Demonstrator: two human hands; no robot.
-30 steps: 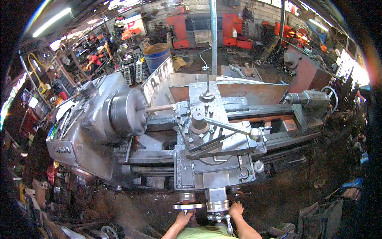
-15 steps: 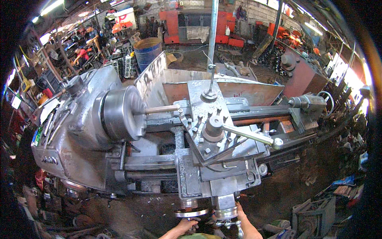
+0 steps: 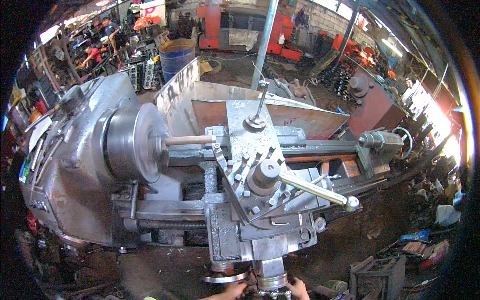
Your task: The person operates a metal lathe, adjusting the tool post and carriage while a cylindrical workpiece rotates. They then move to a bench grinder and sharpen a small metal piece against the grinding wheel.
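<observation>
Your left hand (image 3: 235, 289) sits at the bottom edge of the view, fingers curled onto the rim of the round steel handwheel (image 3: 226, 278) on the apron of the grey metal lathe (image 3: 80, 170). Your right hand (image 3: 298, 288) is just beside it, against the short silver crank handle (image 3: 272, 283) under the cross slide; whether its fingers are closed around it, you cannot tell, since the frame edge cuts them off. Above your hands stands the square steel tool post (image 3: 260, 182), its long handle with a ball end (image 3: 351, 202) pointing right. To the left, the round silver chuck (image 3: 134, 142) grips a thin brownish rod (image 3: 189, 140).
</observation>
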